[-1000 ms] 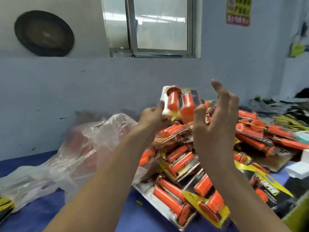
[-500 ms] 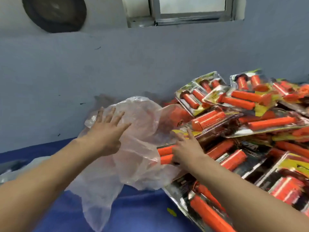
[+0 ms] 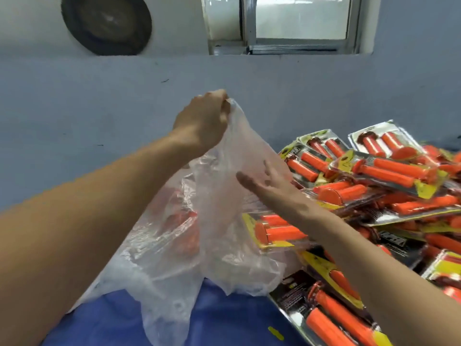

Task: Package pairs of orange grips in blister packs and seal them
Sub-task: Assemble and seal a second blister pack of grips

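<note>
My left hand (image 3: pixel 202 121) pinches the top edge of a clear plastic bag (image 3: pixel 189 245) and holds it lifted above the blue table (image 3: pixel 224 320). Loose orange grips (image 3: pixel 184 228) show dimly through the bag's film. My right hand (image 3: pixel 269 186) reaches forward with straight fingers against the bag's right side, holding nothing. To the right lies a heap of sealed blister packs (image 3: pixel 374 186), each with a pair of orange grips on a yellow and black card. One pack (image 3: pixel 277 231) lies just under my right forearm.
A grey wall (image 3: pixel 99 116) runs close behind the table, with a window (image 3: pixel 299 21) and a dark round disc (image 3: pixel 107 23) above it. The blister pack heap fills the right side up to the frame edge. A small yellow scrap (image 3: pixel 275 332) lies on the blue surface.
A second ago both hands let go of a blister pack onto the heap. My left hand then moved to the bag, gripped its top and lifted it; my right hand moved to the bag's side.
</note>
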`<state>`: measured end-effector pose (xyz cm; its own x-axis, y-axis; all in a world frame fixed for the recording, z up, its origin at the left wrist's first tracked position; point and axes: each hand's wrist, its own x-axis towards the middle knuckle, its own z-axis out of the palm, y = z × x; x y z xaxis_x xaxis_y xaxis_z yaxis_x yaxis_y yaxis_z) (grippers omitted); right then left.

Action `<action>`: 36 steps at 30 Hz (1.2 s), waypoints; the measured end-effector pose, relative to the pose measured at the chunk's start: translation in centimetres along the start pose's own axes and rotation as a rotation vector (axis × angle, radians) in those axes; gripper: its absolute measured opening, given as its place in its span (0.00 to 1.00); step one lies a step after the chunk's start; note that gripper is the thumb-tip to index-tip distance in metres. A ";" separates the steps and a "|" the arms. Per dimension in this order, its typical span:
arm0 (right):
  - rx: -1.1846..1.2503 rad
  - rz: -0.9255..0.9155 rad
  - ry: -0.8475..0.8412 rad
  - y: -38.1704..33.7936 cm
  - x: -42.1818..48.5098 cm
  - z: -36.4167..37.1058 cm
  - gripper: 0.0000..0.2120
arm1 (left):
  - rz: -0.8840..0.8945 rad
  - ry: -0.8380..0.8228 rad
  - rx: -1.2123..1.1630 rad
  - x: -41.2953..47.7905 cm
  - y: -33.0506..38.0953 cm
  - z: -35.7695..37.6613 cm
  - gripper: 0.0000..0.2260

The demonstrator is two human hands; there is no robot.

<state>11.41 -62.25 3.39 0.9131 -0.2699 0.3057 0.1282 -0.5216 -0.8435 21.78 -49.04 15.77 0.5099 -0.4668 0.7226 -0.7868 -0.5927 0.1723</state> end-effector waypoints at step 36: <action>-0.330 -0.216 1.048 -6.2 -5.8 -6.8 0.09 | -0.303 -0.194 -0.082 -9.6 3.8 5.2 0.08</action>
<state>2.67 -62.94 9.84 0.0868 -0.6149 0.7838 -0.0069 -0.7871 -0.6168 15.77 -50.25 6.01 0.7743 -0.3988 0.4913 -0.6113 -0.6721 0.4179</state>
